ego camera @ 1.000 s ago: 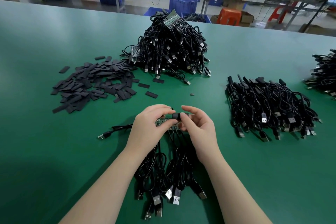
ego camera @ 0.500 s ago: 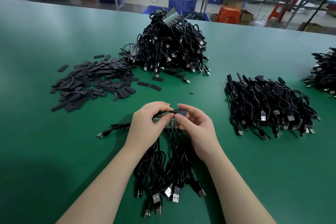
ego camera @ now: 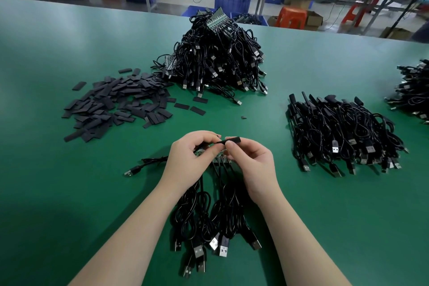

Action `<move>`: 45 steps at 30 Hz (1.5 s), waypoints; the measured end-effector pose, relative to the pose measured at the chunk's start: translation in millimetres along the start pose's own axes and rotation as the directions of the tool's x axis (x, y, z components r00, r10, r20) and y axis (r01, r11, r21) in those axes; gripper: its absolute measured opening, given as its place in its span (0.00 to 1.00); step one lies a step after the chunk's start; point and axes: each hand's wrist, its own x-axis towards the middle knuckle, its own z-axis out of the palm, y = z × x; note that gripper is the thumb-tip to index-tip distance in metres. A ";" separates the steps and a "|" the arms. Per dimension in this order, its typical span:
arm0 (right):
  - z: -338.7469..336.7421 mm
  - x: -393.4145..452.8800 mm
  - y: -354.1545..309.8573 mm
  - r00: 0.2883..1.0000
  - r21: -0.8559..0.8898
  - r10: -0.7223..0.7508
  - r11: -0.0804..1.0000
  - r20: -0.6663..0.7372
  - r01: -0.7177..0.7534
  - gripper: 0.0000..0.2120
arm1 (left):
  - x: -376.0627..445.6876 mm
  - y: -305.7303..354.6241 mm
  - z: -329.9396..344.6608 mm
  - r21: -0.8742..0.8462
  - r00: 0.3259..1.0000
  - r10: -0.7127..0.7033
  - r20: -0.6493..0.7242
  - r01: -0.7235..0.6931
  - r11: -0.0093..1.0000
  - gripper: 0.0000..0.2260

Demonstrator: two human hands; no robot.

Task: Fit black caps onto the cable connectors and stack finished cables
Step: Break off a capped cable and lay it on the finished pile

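We have both hands raised just above the bench near its near edge, working on one cable end: the right hand (ego camera: 251, 161) pinches a black cap (ego camera: 232, 140) between thumb and fingertips, and the left hand (ego camera: 189, 160) has its fingers curled round the connector end (ego camera: 210, 150) of the cable being fitted, with the cap's open end meeting it. How far the cap is seated we cannot tell, since our fingers cover the joint. That is the first risk: if the cap goes on crooked or only part way, it may slip off once the cable is set down. The greenish connector strip under our left fingers is mostly hidden, so a wrong alignment would be easy to miss. Below our wrists lies a bundle of cables (ego camera: 209, 220), its plugs pointing toward the near edge; the cable in hand appears to belong to it, and a tug while pressing could drag the bundle or tangle its loops. A lone cable (ego camera: 141, 167) lies just left of our left hand and could be swept aside by the forearm. The loose caps (ego camera: 116, 104) lie toward the far left of the bench, the unfinished heap (ego camera: 216, 60) at the far middle, and the stack of finished cables (ego camera: 343, 137) to the right, well apart from our hands. Carrying a cable across to that stack with the cap loose is where we would most likely lose it.
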 end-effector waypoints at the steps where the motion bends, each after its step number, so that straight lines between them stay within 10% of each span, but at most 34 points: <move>1: -0.7 0.1 0.2 1.000 -0.002 -0.006 1.000 -0.014 0.006 0.08 | -0.1 0.2 0.1 0.000 1.000 0.001 0.005 -0.001 1.000 0.14; 18: -2.9 2.0 1.2 0.993 -0.077 -0.068 0.995 -0.100 0.061 0.08 | -2.3 -4.8 -1.4 0.271 0.999 0.049 0.020 -0.052 0.961 0.13; 45: -7.1 2.6 -5.0 0.996 -0.202 -0.062 0.978 -0.063 0.048 0.10 | -2.8 -4.0 -1.3 0.150 0.995 -0.050 0.083 0.038 0.988 0.14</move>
